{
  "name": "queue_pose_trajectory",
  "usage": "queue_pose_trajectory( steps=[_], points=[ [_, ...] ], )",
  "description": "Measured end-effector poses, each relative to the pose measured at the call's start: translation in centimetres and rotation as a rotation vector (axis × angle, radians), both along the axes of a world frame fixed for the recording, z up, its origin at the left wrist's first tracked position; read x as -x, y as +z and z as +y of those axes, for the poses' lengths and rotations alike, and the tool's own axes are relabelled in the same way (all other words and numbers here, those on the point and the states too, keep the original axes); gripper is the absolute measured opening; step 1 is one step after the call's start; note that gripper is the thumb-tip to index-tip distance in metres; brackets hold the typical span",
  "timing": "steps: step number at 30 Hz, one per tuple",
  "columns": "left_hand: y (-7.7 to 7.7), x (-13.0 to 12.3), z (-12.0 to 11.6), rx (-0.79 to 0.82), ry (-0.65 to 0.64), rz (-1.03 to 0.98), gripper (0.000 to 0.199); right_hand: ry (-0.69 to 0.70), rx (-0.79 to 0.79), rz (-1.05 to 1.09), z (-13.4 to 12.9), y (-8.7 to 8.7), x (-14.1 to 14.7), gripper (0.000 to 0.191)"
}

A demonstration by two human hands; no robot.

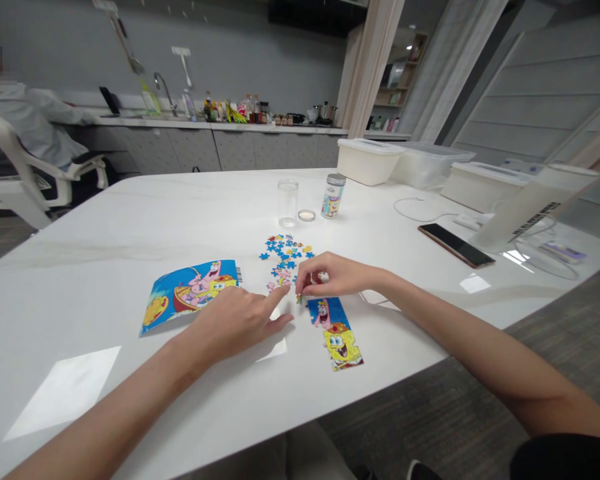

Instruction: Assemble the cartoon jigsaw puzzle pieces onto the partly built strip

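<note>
My right hand [325, 275] pinches a small puzzle piece [299, 299] just left of a partly joined puzzle [341, 337] that shows a pink starfish and a yellow sponge character. With index finger and thumb apart, my left hand [247, 313] hovers over the table, its fingertip close to pink pieces near the heap. Loose puzzle pieces [283, 253], mostly blue with some yellow and pink, lie beyond both hands. Left of them is a printed reference picture [190, 293], its lower edge partly behind my left hand. My right hand hides part of the joined puzzle's upper end.
Behind the pieces stand a clear jar [287, 203], a round lid [307, 215] and a printed jar [333, 197]. At right are a phone [455, 245], a white cable, a leaning pale cup [520, 213] and storage boxes [367, 162]. A person [35, 127] sits far left.
</note>
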State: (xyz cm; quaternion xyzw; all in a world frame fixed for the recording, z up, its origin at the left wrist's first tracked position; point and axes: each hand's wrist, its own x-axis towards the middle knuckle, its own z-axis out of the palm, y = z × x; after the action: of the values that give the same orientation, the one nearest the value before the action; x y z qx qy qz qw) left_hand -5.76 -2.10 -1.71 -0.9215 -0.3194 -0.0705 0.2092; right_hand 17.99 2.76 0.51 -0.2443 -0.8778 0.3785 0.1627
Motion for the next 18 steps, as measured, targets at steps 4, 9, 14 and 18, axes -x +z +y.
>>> queue_pose_trajectory(
  steps=[4,9,14,18],
  points=[
    [-0.2,0.0,-0.1,-0.045,-0.037,-0.049,0.044,0.01,0.05,0.032,-0.7,0.0,0.8,0.007],
    [-0.4,-0.1,-0.2,-0.007,-0.053,-0.031,0.038,0.009,0.126,0.068,-1.0,-0.4,1.2,0.005],
    [-0.4,-0.5,-0.1,0.089,-0.027,0.038,0.037,0.0,0.088,0.04,-1.1,-1.0,1.3,0.003],
    [-0.3,-0.5,-0.1,0.148,-0.019,-0.029,0.038,0.011,0.008,0.023,-0.8,-0.8,1.0,0.006]
  ],
)
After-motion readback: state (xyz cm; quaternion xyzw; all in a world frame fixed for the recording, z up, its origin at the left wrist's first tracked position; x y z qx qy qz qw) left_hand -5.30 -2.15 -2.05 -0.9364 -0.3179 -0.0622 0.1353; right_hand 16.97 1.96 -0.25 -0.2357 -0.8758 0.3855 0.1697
